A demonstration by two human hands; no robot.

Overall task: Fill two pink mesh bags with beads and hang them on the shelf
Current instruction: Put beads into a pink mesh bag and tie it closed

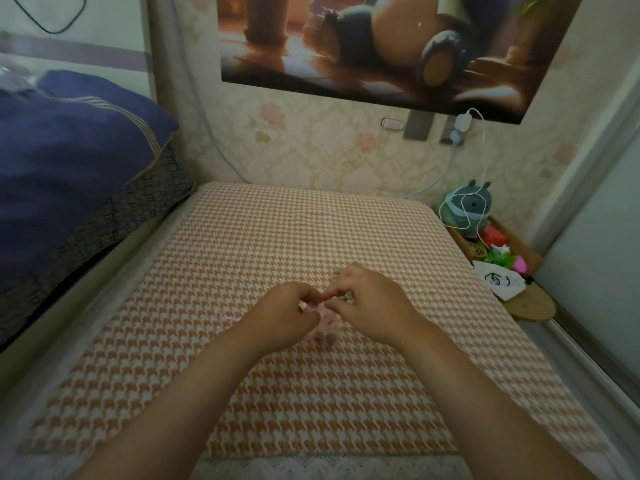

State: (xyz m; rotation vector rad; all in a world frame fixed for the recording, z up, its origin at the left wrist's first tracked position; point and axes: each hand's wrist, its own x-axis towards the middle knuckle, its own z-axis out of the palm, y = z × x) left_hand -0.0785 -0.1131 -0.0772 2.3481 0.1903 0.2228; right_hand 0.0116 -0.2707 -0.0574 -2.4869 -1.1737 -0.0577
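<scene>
Pinching the pink mesh bag (325, 322) between curled left fingers (304, 299), clutching beads (347, 298) in curled right fingers (346, 308), just right of the middle of the table (131, 289), bag lying on the orange houndstooth cloth (277, 230). Off the right edge, a grey plush toy (467, 209) looped by a white cable (479, 161) and a white pouch (500, 280) with a drawn face; off the left edge, blue bedding (69, 161). Behind the far edge, floral wallpaper (311, 150) and a cartoon poster (381, 46).

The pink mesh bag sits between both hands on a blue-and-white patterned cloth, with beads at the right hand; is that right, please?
Not quite: the head view shows the cloth is orange and white, not blue and white. Otherwise yes: the pink mesh bag sits between the left hand and the right hand, with beads at the right hand.
</scene>
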